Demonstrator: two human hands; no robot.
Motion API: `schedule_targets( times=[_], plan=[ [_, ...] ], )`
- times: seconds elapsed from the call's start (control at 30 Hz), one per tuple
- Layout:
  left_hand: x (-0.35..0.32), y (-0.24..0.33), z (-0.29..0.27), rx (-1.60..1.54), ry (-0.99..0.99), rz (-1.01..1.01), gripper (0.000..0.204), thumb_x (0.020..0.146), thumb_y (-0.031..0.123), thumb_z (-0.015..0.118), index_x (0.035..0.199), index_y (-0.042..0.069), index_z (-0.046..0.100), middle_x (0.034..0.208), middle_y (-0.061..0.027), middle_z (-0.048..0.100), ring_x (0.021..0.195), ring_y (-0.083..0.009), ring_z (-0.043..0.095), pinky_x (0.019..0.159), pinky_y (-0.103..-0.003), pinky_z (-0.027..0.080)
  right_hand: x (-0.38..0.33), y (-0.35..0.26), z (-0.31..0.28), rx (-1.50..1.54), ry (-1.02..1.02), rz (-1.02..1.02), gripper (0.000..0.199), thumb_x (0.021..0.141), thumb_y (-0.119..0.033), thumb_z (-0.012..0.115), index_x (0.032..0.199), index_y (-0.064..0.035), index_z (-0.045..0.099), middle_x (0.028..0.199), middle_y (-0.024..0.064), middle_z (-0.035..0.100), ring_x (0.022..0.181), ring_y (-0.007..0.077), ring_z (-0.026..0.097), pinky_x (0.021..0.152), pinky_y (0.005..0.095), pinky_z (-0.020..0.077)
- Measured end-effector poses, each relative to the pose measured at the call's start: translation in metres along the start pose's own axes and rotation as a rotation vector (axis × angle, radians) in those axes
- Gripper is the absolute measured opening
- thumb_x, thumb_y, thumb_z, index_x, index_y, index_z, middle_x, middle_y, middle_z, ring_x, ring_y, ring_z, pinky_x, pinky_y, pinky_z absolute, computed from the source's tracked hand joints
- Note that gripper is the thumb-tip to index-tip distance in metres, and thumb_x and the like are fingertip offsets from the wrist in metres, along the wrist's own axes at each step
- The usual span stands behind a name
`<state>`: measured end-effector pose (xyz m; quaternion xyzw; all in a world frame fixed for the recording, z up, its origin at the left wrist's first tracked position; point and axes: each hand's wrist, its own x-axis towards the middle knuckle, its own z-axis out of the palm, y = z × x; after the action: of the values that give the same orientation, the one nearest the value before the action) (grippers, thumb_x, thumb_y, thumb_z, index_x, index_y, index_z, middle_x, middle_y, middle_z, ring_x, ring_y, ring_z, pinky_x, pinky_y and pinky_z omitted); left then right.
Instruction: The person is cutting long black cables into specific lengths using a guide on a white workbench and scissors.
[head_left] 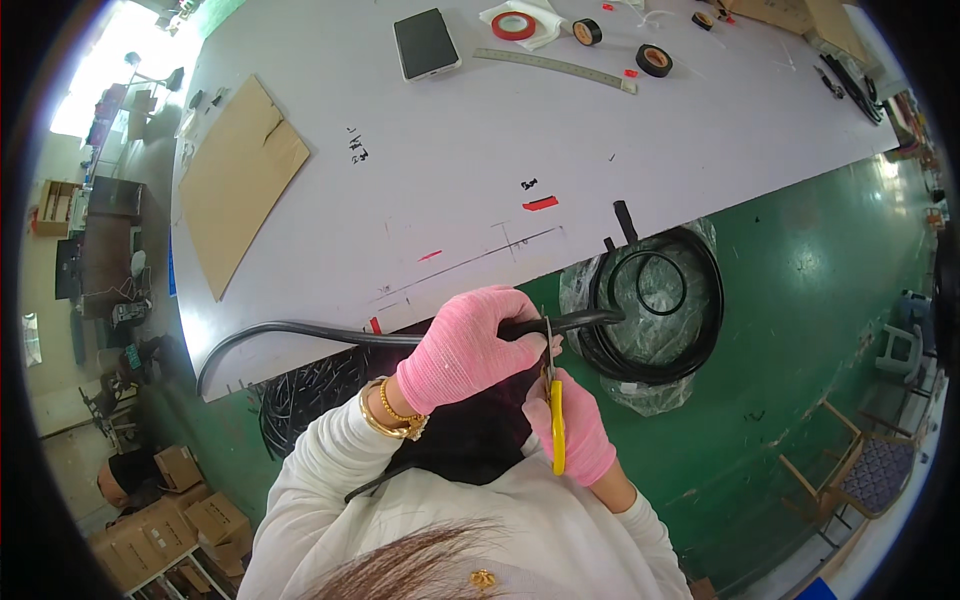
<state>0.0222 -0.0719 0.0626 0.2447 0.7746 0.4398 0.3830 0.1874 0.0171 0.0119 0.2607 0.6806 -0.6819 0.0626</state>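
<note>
Left hand [470, 345] clamps the black tube [385, 340]; right hand [582, 432] grips yellow-handled scissors [557, 425], apparently trimming; next needs steady closing.

Open passage over the table [430, 190], centre of frame
There is room right of the cardboard [240, 180] at left and below the ruler [550, 68] at top; the cable [370, 339] bars the lower left, the coil [710, 310] right of centre.

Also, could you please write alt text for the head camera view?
A pink-gloved left hand grips a black cable or hose beside a pale table, while the gloved right hand holds a yellow-handled cutting tool up to it. To the right is a black coil with clear plastic.
</note>
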Motion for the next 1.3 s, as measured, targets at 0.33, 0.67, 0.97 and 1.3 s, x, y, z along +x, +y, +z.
schedule_targets(
  times=[0.33,0.67,0.97,1.3],
  plan=[
    [0.019,0.003,-0.025,-0.391,-0.570,-0.165,0.047,0.075,-0.001,0.053,0.122,0.000,0.056,0.107,-0.0090,0.064,0.070,-0.0108,0.054,0.062,-0.025,0.046,-0.010,-0.001,-0.001,-0.113,0.055,-0.022,0.022,0.089,-0.022,0.063,0.088,-0.0013,0.057,0.063,0.0026,0.051,0.056,0.0111,0.050,0.054,0.0274,0.0422],
    [0.032,-0.006,-0.014,-0.615,-0.834,-0.021,0.055,0.066,-0.005,0.045,0.120,-0.006,0.056,0.114,-0.0143,0.065,0.064,-0.0090,0.053,0.046,-0.021,0.037,-0.030,0.004,-0.003,0.181,0.054,0.102,0.025,0.088,-0.024,0.069,0.085,-0.0027,0.057,0.058,-0.0033,0.049,0.046,0.0076,0.047,0.043,0.0250,0.0357],
    [-0.020,0.018,-0.032,-0.552,-0.713,-0.280,0.054,0.070,-0.006,0.050,0.125,-0.006,0.051,0.106,-0.0186,0.068,0.050,-0.0060,0.047,0.043,-0.022,0.035,0.028,0.020,-0.021,0.709,0.172,-0.172,0.025,0.080,-0.008,0.073,0.095,-0.0044,0.054,0.090,0.0072,0.059,0.083,0.0183,0.058,0.080,0.0341,0.0482],
    [-0.247,-0.136,-0.131,0.893,0.452,-0.023,0.046,0.080,-0.004,0.051,0.126,-0.002,0.056,0.115,-0.0153,0.063,0.085,-0.0155,0.063,0.076,-0.024,0.050,0.044,-0.047,0.043,0.243,-0.337,-0.305,0.024,0.081,-0.004,0.069,0.094,-0.0053,0.049,0.083,0.0076,0.055,0.077,0.0225,0.060,0.067,0.0349,0.0512]
  ],
)
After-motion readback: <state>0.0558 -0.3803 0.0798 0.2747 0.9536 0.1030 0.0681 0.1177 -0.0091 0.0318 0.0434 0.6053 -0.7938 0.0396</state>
